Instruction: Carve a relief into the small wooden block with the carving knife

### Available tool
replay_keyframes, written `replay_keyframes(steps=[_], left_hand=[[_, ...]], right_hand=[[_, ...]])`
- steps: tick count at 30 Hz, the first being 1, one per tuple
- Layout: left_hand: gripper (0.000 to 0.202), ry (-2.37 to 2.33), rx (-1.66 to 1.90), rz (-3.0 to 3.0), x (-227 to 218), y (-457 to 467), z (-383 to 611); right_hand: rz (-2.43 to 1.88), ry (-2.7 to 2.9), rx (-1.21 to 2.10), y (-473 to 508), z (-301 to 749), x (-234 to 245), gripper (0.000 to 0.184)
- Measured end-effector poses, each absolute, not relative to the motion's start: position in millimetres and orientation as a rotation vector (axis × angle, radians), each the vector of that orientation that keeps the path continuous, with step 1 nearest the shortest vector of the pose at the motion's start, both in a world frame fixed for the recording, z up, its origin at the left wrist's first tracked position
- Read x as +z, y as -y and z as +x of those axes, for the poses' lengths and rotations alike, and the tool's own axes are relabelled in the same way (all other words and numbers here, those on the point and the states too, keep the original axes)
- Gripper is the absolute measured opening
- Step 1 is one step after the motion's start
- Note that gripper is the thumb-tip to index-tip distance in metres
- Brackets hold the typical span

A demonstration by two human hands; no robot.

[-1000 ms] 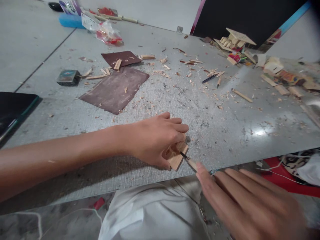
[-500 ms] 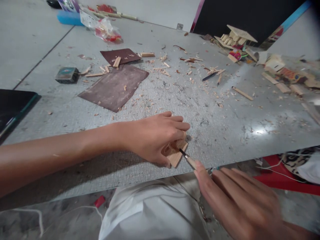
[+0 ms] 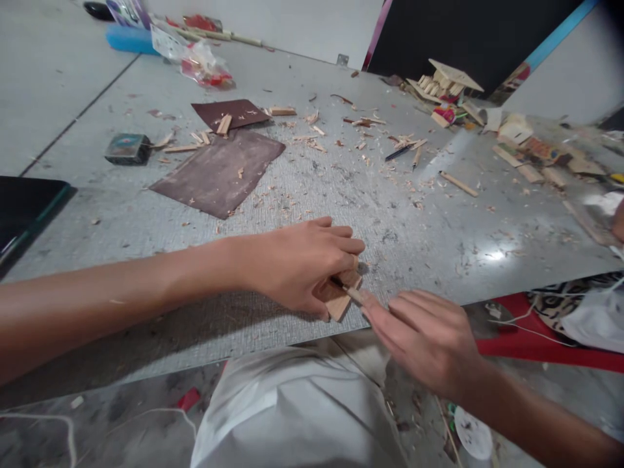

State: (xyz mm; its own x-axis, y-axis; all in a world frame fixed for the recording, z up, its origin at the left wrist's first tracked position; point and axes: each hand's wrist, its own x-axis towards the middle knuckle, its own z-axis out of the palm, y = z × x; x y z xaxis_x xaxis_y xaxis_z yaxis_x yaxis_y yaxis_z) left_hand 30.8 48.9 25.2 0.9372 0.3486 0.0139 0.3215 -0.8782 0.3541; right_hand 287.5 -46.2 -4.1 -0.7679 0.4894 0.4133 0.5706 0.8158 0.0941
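Observation:
Near the table's front edge, my left hand (image 3: pixel 312 260) is curled over a small piece of wood (image 3: pixel 338 307) and presses it against the tabletop. A hollow is carved into the wood, partly covered by my fingers. My right hand (image 3: pixel 424 338) is closed around the pale wooden handle of a carving tool (image 3: pixel 355 294). Its dark metal tip lies in the hollow, close to my left thumb and fingers; the exact shape of the tip is hidden.
Brown sandpaper sheets (image 3: pixel 219 172) lie beyond my left arm, beside a small dark box (image 3: pixel 127 149). Shavings and another carving tool (image 3: pixel 405 151) are scattered farther back. A wooden model (image 3: pixel 451 81) stands at back right. A dark flat device (image 3: pixel 29 208) lies at left. Another person's hand (image 3: pixel 618 221) shows at right.
My right hand has moved left and away from me, pushing the tool tip deeper into the hollow under my left fingers. My left hand keeps its hold. Another person's hand appears at right.

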Motion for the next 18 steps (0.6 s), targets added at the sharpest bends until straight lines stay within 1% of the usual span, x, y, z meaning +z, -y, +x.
replay_keyframes(steps=[4,7,10,12,13,15,18], left_hand=[[0.023,-0.549,0.087,2.741,28.4,-45.8,31.8],[0.027,-0.569,0.087,2.736,28.7,-44.6,32.5],[0.032,-0.576,0.109,2.749,27.5,-44.6,32.2],[0.035,-0.596,0.149,2.733,27.7,-46.1,29.9],[0.037,-0.616,0.199,2.697,28.4,-47.6,27.9],[0.046,-0.657,0.36,2.566,30.9,-52.3,22.5],[0.056,-0.668,0.614,2.281,33.7,-61.7,13.9]], right_hand=[[-0.84,2.569,-0.247,38.4,286.0,-6.1,0.017],[-0.812,2.517,-0.199,38.4,295.7,-1.0,0.013],[-0.847,2.405,-0.191,38.0,313.4,-1.5,0.02],[-0.958,2.24,-0.207,35.4,325.6,-9.4,0.025],[-1.031,2.13,-0.208,33.2,330.8,-15.5,0.025],[-1.173,1.898,-0.174,27.3,337.7,-29.7,0.019],[-1.264,1.624,-0.105,16.1,338.5,-48.7,0.011]])
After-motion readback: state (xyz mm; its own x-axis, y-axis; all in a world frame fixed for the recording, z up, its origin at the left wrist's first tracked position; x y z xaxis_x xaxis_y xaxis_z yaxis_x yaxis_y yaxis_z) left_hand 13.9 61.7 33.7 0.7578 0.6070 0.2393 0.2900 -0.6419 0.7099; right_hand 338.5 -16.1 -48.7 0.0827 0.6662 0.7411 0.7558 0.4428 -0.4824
